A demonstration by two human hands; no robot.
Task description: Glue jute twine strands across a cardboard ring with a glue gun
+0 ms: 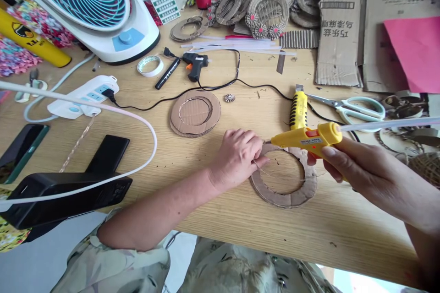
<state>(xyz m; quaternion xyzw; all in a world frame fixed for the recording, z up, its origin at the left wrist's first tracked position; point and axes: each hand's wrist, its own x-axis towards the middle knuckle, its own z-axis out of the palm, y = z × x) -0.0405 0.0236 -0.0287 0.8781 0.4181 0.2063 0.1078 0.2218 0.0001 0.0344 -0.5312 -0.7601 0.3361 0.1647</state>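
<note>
My right hand (364, 169) is wrapped round a yellow hot glue gun (302, 139) with a clear glue stick coming out of its back. The nozzle points left, at the top left edge of a flat cardboard ring (307, 187) on the table. My left hand (240, 153) is closed at the ring's left side, its thumb and fingers pinching a thin strand of twine (275, 175). That strand trails across the ring's opening towards the right. The fingertips are partly hidden, so whether they also grip the ring I cannot tell.
A box cutter (298, 110) and scissors (357, 109) lie beyond the glue gun. Another cardboard ring piece (175, 114), a black glue gun (196, 66) and tape (150, 66) lie further left. A white cable (154, 137) arches near my left arm. A twine ball (426, 167) is at right.
</note>
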